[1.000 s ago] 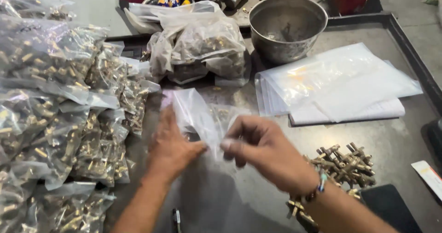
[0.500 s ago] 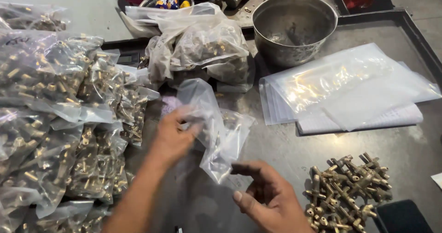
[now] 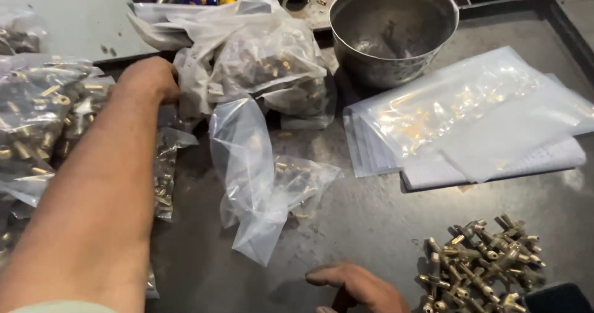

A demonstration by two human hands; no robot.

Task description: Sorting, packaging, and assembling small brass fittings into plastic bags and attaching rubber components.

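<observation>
A left hand (image 3: 147,78) is reaching, curled, toward packed bags (image 3: 43,121); whether it grips is unclear. A right hand (image 3: 359,285) is resting open beside a limp, slippery empty bag (image 3: 247,164), likely best pinched at its rim.

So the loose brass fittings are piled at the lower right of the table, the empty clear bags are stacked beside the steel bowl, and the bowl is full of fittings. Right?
Not quite: the head view shows the steel bowl looking nearly empty, not full. The rest holds: the loose brass fittings are piled at the lower right of the table, and the empty clear bags are stacked beside the bowl.
</observation>
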